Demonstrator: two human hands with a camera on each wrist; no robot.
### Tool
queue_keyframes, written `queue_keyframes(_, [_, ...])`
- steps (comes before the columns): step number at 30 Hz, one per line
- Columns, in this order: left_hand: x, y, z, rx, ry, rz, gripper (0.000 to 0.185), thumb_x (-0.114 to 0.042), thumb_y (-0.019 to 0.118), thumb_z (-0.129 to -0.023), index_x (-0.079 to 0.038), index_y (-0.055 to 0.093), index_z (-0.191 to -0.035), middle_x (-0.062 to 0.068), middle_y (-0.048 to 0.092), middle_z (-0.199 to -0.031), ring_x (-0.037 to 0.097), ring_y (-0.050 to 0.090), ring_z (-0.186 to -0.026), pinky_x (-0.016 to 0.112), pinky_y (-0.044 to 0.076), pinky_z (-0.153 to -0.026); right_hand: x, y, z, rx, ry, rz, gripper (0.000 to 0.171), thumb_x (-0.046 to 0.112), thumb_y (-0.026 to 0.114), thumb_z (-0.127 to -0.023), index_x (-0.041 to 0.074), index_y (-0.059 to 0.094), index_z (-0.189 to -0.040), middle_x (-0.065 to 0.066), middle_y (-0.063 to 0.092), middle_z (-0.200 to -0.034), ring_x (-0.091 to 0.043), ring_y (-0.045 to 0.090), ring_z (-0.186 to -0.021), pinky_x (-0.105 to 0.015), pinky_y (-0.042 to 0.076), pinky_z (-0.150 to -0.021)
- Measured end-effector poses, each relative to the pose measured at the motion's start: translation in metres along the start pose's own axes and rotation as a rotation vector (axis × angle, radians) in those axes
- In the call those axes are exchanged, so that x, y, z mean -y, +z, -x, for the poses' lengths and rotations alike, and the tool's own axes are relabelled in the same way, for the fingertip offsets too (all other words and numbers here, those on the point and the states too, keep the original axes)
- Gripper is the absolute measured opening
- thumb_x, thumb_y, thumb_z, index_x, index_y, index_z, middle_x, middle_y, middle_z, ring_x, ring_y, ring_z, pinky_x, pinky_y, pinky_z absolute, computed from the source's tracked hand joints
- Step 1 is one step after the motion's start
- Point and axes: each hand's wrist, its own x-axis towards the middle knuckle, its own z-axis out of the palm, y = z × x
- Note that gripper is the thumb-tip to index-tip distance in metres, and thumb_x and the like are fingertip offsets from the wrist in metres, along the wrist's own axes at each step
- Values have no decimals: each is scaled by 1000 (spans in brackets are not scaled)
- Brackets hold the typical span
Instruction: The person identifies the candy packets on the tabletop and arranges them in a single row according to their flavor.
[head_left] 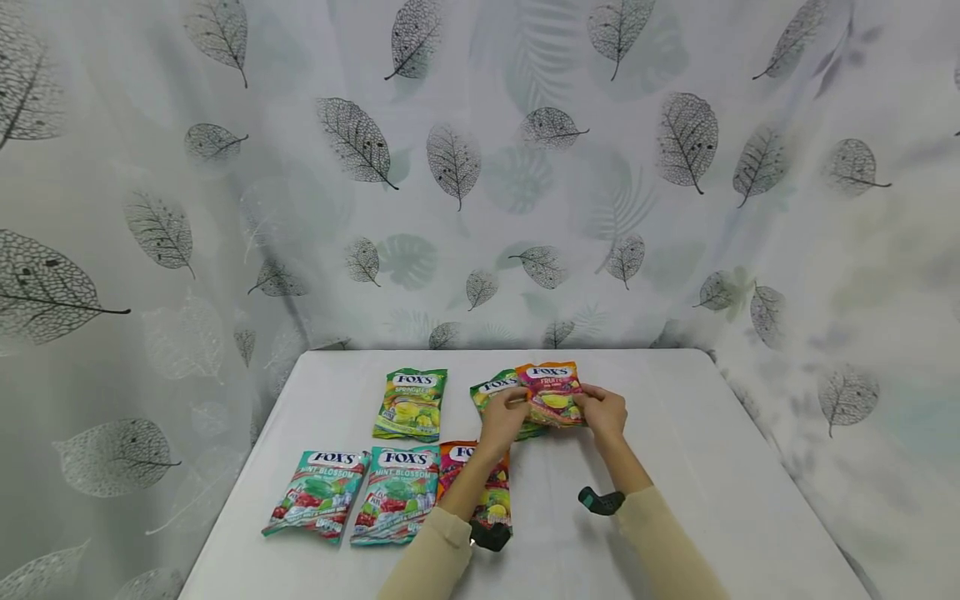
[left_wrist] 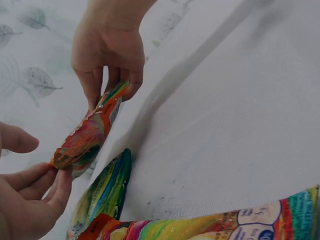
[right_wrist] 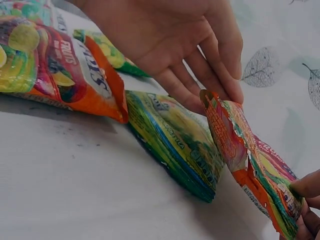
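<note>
Sweet packets on a white-clothed table (head_left: 697, 467), two hands at the far row.

Near row: two teal foil Mint Blossom packets (head_left: 318, 493) (head_left: 397, 493), then a pink-and-orange foil packet (head_left: 491, 487) under the left forearm. Far row: a green foil Fox's packet (head_left: 411, 403) lying alone; a second green foil packet (head_left: 491, 392), partly covered; above it an orange foil Fruits packet (head_left: 553, 392), lifted off the cloth and pinched at its left edge by the left hand (head_left: 504, 419) and at its right edge by the right hand (head_left: 602, 412), fingers curled on the foil.
</note>
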Motion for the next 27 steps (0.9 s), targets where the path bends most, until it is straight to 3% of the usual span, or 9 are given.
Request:
queue_keyframes(11, [-7, -9, 13, -35, 4, -10, 32, -20, 68, -99, -13, 72, -130, 6, 69, -125, 17, 65, -98, 29, 56, -74, 3, -7, 19, 39, -29, -86, 37, 18, 70, -99, 2, 70, -133, -20, 66, -136, -29, 58, -118, -35, 49, -91])
queue_keyframes(20, [-6, -14, 29, -44, 58, 17, 32, -15, 67, -98, -8, 72, -128, 6, 70, -126, 16, 64, -94, 26, 52, -69, 0, -13, 35, 66, -43, -105, 37, 20, 71, -99, 4, 71, -133, -19, 67, -134, -26, 59, -114, -18, 50, -75])
queue_keyframes(27, [-1, -16, 41, -35, 82, 28, 30, -15, 67, -98, -8, 72, -127, 7, 71, -124, 17, 67, -97, 28, 56, -71, -5, -15, 47, 57, -35, -116, 36, 19, 72, -99, 6, 72, -132, -17, 68, -132, -25, 61, -111, -16, 51, -73])
